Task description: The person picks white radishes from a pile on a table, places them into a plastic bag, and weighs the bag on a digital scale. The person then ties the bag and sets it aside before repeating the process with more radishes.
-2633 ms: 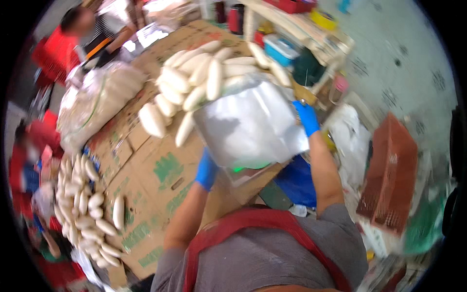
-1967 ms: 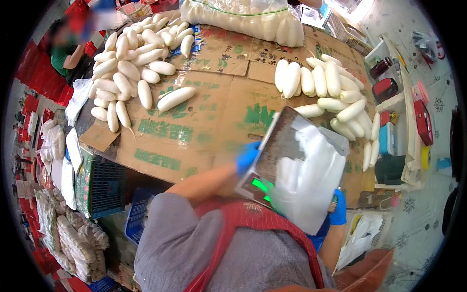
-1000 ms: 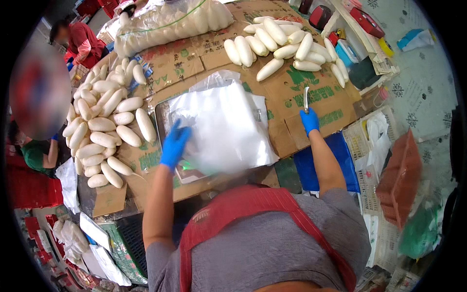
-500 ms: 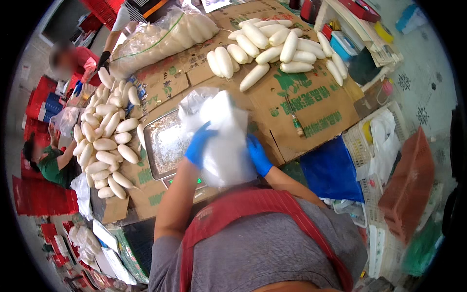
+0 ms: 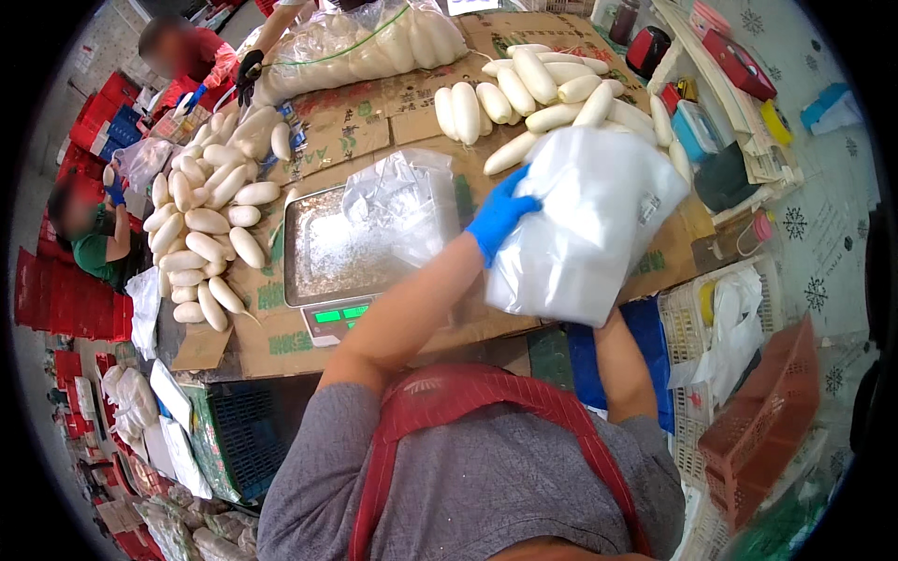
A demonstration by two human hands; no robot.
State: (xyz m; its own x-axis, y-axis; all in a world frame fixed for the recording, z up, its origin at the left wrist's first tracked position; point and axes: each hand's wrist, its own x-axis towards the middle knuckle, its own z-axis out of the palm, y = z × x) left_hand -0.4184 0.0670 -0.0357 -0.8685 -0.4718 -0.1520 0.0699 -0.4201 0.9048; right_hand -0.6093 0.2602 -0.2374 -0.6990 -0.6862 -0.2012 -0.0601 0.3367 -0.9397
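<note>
Now left hand [image 5: 499,213] clasps the clear plastic bag [image 5: 585,224], grip closed.

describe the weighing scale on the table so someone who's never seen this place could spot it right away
Start at the big table covered in flattened brown cardboard, with white radishes heaped on its left and more at its far end. The scale sits between those heaps, just left of the person's blue-gloved left hand. It is the only metal thing there: a flat silver tray with a crumpled clear bag on it and a green lit display.
</note>
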